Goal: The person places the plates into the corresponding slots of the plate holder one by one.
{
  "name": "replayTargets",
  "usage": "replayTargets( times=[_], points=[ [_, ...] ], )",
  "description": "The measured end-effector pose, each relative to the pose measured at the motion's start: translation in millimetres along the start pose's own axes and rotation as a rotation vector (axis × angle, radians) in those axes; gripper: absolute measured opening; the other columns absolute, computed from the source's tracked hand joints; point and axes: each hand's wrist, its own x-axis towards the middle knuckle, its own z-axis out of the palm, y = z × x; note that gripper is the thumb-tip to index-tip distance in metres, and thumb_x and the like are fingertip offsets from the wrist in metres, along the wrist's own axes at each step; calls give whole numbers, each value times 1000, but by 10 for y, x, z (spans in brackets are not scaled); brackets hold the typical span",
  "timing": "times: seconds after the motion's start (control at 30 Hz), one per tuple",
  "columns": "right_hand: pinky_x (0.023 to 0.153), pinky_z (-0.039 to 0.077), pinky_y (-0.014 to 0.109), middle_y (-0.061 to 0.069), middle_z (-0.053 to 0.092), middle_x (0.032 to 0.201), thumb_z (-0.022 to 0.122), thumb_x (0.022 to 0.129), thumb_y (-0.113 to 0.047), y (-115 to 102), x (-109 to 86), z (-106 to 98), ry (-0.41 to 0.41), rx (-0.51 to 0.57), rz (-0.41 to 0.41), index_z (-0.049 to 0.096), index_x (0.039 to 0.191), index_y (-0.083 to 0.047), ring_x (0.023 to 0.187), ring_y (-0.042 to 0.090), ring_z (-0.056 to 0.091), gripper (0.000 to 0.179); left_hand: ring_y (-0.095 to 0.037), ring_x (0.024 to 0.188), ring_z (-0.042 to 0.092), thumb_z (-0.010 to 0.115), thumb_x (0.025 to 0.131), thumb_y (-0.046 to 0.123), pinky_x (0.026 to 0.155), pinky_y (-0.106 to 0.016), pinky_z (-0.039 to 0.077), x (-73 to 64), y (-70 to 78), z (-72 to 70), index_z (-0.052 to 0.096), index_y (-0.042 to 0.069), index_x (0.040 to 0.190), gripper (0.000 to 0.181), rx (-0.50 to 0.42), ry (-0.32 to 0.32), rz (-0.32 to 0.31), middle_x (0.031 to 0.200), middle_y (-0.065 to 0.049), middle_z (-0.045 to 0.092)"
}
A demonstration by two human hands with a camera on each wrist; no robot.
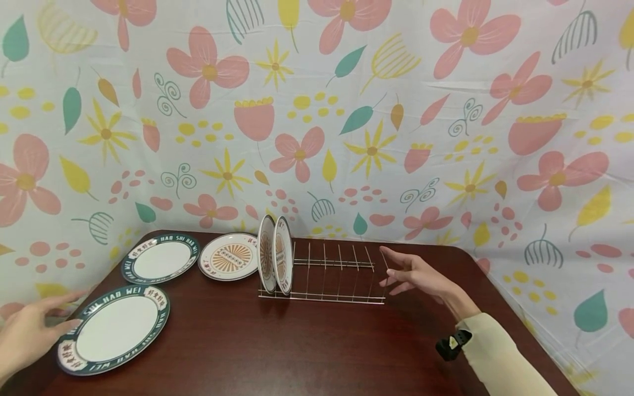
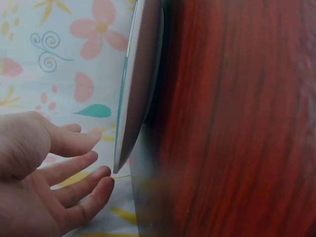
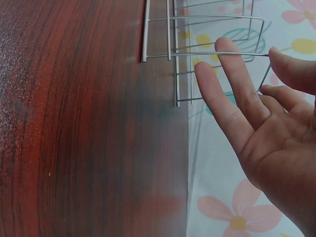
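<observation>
At the left edge, my left hand (image 1: 29, 333) is held with fingers apart beside the near green-rimmed plate (image 1: 117, 330). In the left wrist view a small gap shows between the fingertips (image 2: 104, 183) and that plate's rim (image 2: 133, 89). My right hand (image 1: 421, 275) holds the right end of a wire dish rack (image 1: 339, 300), thumb and a finger on the end wire. The right wrist view shows two other fingers (image 3: 217, 101) stretched out along the rack. Two patterned plates stand upright in the rack's left end: a left one (image 1: 266, 253) and a right one (image 1: 283, 256).
Another green-rimmed plate (image 1: 160, 258) lies flat at the back left. Next to it a plate with an orange sunburst (image 1: 229, 256) lies flat, close to the rack. The dark wooden table (image 1: 317, 346) meets a flower-printed cloth (image 1: 297, 110) behind and at the sides.
</observation>
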Motion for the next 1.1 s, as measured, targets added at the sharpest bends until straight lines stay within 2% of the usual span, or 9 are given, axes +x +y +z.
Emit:
replayTargets(
  times=[0.1, 0.23, 0.37, 0.5, 0.57, 0.7, 0.93, 1.0, 1.1],
  points=[
    [89, 60, 57, 23, 5, 173, 56, 110, -12, -2, -8, -8, -4, -2, -7, 10, 167, 1, 116, 41, 68, 74, -53, 84, 68, 86, 73, -8, 64, -62, 56, 15, 19, 8, 65, -15, 123, 55, 2, -67, -25, 113, -43, 63],
    [89, 60, 57, 22, 5, 173, 56, 110, -13, 0, -6, -7, -1, -4, -3, 11, 167, 0, 116, 41, 68, 74, -47, 84, 70, 85, 76, -6, 68, -60, 58, 29, 40, 26, 65, -14, 126, 55, -13, -112, -32, 116, -43, 63],
    [89, 60, 57, 22, 6, 173, 56, 110, -12, -10, -11, -1, 0, -5, -3, 11, 167, 0, 116, 43, 68, 74, -40, 83, 72, 85, 78, -4, 65, -42, 61, 53, 88, 44, 66, -13, 127, 54, -42, -137, -17, 119, -44, 62],
    [89, 60, 57, 23, 6, 173, 56, 110, -11, -14, -15, 4, -1, -3, -7, 11, 167, 0, 116, 43, 67, 74, -33, 85, 73, 84, 80, -4, 63, -25, 57, 70, 145, 91, 66, -12, 130, 54, -94, -185, 14, 123, -41, 63],
    [89, 60, 57, 24, 7, 173, 57, 110, -12, -13, -13, 9, 0, -5, -7, 11, 167, 1, 117, 45, 67, 74, -32, 87, 73, 84, 81, -3, 66, -30, 60, 78, 177, 111, 65, -12, 131, 54, -113, -212, 16, 125, -40, 63],
    [89, 59, 58, 24, 7, 173, 57, 110, -13, -13, -11, 14, 0, -7, -6, 10, 167, 2, 117, 47, 66, 76, -41, 92, 72, 83, 84, 0, 69, -41, 62, 114, 224, 126, 64, -13, 132, 53, -119, -268, -15, 125, -41, 62],
    [89, 60, 57, 23, 6, 173, 55, 110, -11, -13, -8, 15, 1, -13, -7, 11, 167, 1, 117, 48, 65, 73, -42, 94, 73, 84, 84, 0, 65, -24, 56, 120, 304, 175, 66, -9, 132, 52, -137, -295, -13, 120, -38, 65],
    [89, 60, 57, 22, 6, 173, 56, 110, -12, -11, -6, 13, 5, -10, -4, 11, 167, 0, 117, 49, 65, 74, -41, 95, 73, 83, 85, -1, 66, -24, 56, 121, 352, 194, 66, -9, 133, 51, -166, -303, -7, 122, -37, 66],
    [89, 60, 57, 23, 7, 173, 58, 110, -15, -5, -7, 9, 6, -5, -3, 11, 167, 1, 118, 49, 65, 76, -41, 100, 72, 80, 88, -2, 63, -28, 59, 124, 440, 219, 63, -9, 137, 53, -257, -365, -36, 125, -35, 65]
  ],
)
